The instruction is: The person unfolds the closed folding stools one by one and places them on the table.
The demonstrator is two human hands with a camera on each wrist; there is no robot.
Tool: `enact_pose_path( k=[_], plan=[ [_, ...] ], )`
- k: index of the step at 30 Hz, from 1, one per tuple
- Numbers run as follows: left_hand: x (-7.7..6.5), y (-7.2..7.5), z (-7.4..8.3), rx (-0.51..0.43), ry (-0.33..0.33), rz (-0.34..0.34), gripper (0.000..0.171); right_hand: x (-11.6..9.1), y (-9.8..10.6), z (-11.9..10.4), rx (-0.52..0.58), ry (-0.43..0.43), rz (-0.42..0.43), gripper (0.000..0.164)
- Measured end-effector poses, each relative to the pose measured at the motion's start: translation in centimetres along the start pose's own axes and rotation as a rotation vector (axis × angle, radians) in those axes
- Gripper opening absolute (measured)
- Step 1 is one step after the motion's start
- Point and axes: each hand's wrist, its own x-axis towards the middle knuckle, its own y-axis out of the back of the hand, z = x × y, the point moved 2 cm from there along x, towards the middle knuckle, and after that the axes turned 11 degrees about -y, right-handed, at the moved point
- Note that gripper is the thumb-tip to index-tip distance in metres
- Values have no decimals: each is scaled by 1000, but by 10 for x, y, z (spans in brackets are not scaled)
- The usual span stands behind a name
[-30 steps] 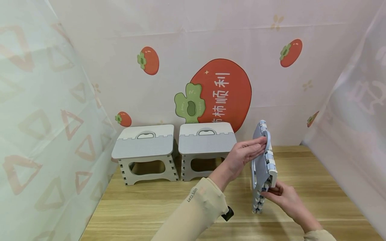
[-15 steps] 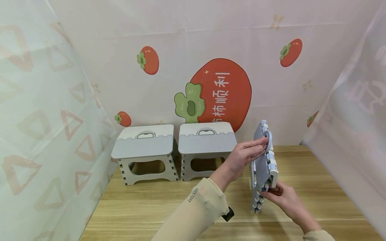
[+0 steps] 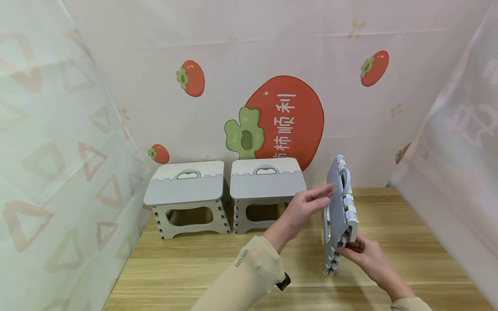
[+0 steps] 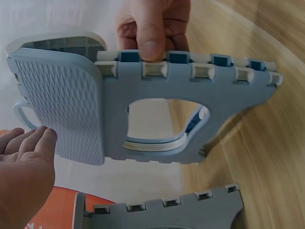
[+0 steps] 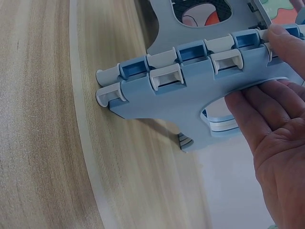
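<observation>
A blue-and-white folding stool (image 3: 337, 216) stands on edge, mostly folded flat, at the right of the head view. My right hand (image 3: 371, 261) grips its near hinged side. In the right wrist view the thumb of that right hand (image 5: 281, 138) lies over the hinge knuckles, and its fingers reach into the leg panel's oval opening. Beside the seat panel (image 4: 59, 102), my left hand (image 3: 307, 209) has its fingers stretched out, fingertips right at the ribbed surface. A looped carry handle (image 3: 345, 181) sticks out from the stool's upper part.
Two unfolded grey-and-white stools, a left one (image 3: 186, 185) and a middle one (image 3: 268, 179), stand side by side at the back. Behind them hangs a persimmon-print sheet (image 3: 218, 116), with more sheeting at both sides. The table (image 3: 175, 268) has a wood-grain top.
My left hand has come away from the carry handle and shifted left and slightly down along the seat panel. The right hand and the folded stool have barely moved.
</observation>
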Motion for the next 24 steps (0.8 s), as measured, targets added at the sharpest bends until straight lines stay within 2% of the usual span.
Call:
enact_pose_path(
  k=[10, 18, 24],
  plan=[
    [-16, 7, -26, 88, 109, 31, 49, -1, 0, 1, 6, 1, -4, 65],
    [-25, 2, -41, 140, 145, 31, 48, -2, 0, 1, 8, -4, -13, 69],
    [-28, -3, -49, 168, 172, 23, 56, -3, -1, 1, 30, -8, -28, 69]
  ],
)
